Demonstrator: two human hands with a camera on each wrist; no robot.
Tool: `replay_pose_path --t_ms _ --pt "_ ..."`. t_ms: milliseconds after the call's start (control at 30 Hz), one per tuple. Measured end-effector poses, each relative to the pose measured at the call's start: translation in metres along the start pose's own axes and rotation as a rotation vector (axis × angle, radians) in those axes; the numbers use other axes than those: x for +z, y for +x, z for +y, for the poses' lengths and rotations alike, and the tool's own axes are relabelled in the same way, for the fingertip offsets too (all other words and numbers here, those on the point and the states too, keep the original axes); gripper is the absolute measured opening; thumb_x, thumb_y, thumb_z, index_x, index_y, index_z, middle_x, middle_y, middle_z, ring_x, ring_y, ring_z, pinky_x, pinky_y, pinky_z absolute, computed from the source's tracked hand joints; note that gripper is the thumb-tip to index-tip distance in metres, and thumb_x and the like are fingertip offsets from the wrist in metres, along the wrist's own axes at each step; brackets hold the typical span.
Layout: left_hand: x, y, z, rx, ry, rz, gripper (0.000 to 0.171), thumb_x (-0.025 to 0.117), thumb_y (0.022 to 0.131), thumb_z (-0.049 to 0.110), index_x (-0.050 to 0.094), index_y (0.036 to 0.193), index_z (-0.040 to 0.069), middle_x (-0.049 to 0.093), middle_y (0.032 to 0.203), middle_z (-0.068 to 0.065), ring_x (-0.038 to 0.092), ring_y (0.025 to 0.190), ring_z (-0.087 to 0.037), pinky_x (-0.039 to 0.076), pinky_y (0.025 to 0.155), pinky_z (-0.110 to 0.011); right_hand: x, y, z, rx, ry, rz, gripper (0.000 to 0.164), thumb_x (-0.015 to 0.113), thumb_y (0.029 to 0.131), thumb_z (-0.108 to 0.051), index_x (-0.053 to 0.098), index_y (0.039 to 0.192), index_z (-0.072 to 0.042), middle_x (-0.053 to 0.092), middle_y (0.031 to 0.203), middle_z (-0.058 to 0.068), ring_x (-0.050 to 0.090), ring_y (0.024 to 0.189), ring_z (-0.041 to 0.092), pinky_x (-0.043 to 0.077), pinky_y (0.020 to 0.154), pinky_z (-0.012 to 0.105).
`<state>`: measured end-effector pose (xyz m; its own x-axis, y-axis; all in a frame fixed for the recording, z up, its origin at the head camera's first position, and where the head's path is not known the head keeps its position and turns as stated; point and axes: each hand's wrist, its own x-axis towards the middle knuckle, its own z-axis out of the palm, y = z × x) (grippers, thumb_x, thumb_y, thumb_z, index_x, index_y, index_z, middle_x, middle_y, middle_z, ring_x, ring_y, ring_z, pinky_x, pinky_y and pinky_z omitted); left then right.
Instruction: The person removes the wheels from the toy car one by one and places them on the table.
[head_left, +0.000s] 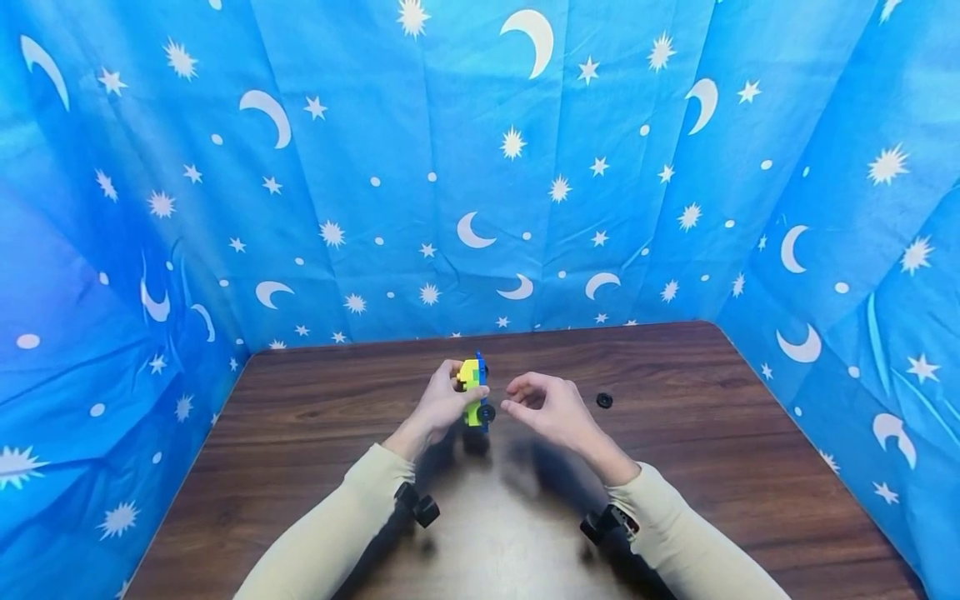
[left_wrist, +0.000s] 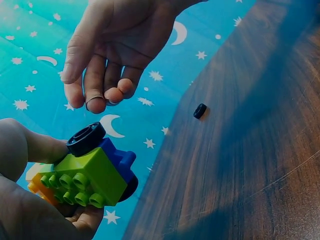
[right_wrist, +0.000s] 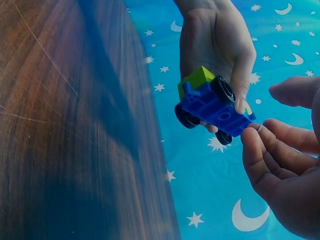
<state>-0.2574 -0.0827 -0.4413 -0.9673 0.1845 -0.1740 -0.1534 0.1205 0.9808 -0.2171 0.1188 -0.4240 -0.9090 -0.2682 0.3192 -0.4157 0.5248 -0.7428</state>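
Note:
A toy car of building blocks [head_left: 473, 393] is held up over the table by my left hand [head_left: 441, 402], thumb on one side and fingers on the other. Its studded top [left_wrist: 102, 172] is lime green and yellow-orange. In the right wrist view the blue underside [right_wrist: 212, 111] shows with three black wheels, and a bare blue stub sticks out at the corner near my right fingers. My right hand [head_left: 557, 410] hovers just right of the car, fingers loosely bent, nothing between them. A loose black wheel [head_left: 604, 401] lies on the table to the right of that hand.
The brown wood-grain table [head_left: 300, 467] has rounded far corners. Blue cloth [head_left: 465, 167] with white moons and stars hangs behind it and along both sides. Black devices are strapped on both wrists, at the cuffs of the pale sleeves [head_left: 330, 525].

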Motion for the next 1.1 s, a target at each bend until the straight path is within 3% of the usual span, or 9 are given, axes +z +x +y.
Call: replay_pose_path --t_ms 700,1100 --pt "0.002 0.003 -0.002 0.004 -0.013 0.006 0.048 0.068 0.090 0.007 0.039 0.129 0.006 0.058 0.121 -0.022 0.064 0.103 -0.027 0.056 0.089 -0.040 0.007 -0.001 -0.005 0.017 0.006 0.010 0.026 0.077 0.083 -0.025 0.069 0.100 -0.007 0.071 0.082 -0.003 0.064 0.071 0.007 0.054 0.066 0.022" --pt "0.003 0.005 -0.004 0.013 -0.029 0.015 0.049 0.068 0.089 0.005 0.039 0.129 0.005 0.059 0.120 -0.022 0.063 0.101 -0.025 0.056 0.086 -0.039 0.011 0.000 -0.006 0.037 -0.006 0.013 0.024 0.078 0.083 -0.028 0.070 0.099 -0.012 0.071 0.083 -0.004 0.063 0.071 0.005 0.053 0.066 0.022"
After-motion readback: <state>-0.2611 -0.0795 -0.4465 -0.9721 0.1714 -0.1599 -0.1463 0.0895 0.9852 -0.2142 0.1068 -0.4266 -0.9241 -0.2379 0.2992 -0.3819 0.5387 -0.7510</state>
